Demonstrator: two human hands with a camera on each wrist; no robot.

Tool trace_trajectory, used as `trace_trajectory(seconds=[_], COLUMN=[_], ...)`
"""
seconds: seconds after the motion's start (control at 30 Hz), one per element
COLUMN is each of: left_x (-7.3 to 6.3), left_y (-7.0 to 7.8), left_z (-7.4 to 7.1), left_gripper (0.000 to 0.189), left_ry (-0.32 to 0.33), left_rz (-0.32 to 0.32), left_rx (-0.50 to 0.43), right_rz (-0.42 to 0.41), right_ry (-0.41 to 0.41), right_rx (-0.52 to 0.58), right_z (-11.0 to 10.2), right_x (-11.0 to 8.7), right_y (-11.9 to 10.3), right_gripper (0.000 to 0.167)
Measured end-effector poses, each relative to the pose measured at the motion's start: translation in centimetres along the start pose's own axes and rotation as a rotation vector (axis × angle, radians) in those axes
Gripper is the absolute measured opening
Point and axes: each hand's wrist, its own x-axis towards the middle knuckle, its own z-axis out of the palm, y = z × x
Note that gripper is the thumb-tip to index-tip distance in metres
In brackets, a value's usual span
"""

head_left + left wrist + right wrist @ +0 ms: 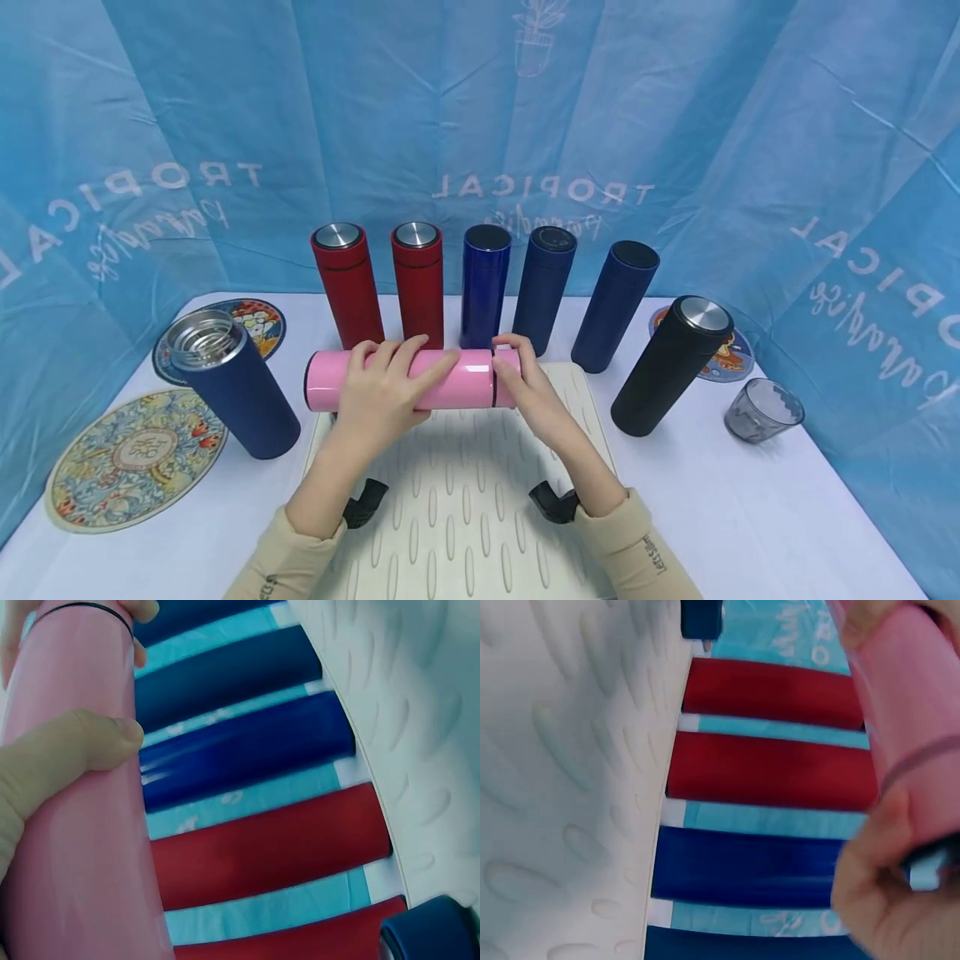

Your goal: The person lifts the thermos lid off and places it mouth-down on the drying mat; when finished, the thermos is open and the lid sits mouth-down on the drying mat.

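A glossy pink thermos flask [471,382] lies sideways in the air above the cream ribbed mat [457,508]. My left hand [381,400] grips its body, the thumb wrapped along the pink wall [82,847] in the left wrist view. At the other end, my right hand [536,392] holds the pink lid, just past the thin dark seam. The right wrist view shows the right hand's fingers [877,877] curled round the lid end, which has a dark tip. Part of the flask's body is hidden behind the left hand.
Behind the mat stand two red flasks [351,296] and several blue ones [483,287]. A lidless dark blue flask [243,392] stands left, near round patterned mats [90,492]. Right are a black flask [660,375] and a grey glass [753,417].
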Motion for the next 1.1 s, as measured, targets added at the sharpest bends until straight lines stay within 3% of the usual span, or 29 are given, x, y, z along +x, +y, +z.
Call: trace_trajectory(seconds=[0.17, 0.27, 0.63, 0.97, 1.1], left_x=[0.0, -0.1, -0.2, 0.0, -0.2], left_y=[0.4, 0.5, 0.4, 0.2, 0.0], left_z=[0.1, 0.0, -0.5, -0.2, -0.2], left_gripper=[0.086, 0.086, 0.083, 0.085, 0.083], left_ry=[0.013, 0.015, -0.017, -0.042, -0.093], left_rz=[0.013, 0.009, -0.007, -0.016, -0.058], left_rx=[-0.027, -0.051, -0.098, -0.099, -0.164], right_rz=[-0.002, -0.043, -0.195, -0.249, -0.357], right_ry=[0.208, 0.255, 0.279, 0.295, 0.311], right_rx=[-0.094, -0.104, -0.147, -0.15, -0.263], right_z=[0.9, 1.2, 1.6, 1.5, 1.7], right_x=[-0.2, -0.2, -0.1, 0.3, 0.3], right_y=[0.1, 0.3, 1.1, 1.8, 1.8], right_gripper=[0.031, 0.028, 0.025, 0.029, 0.031])
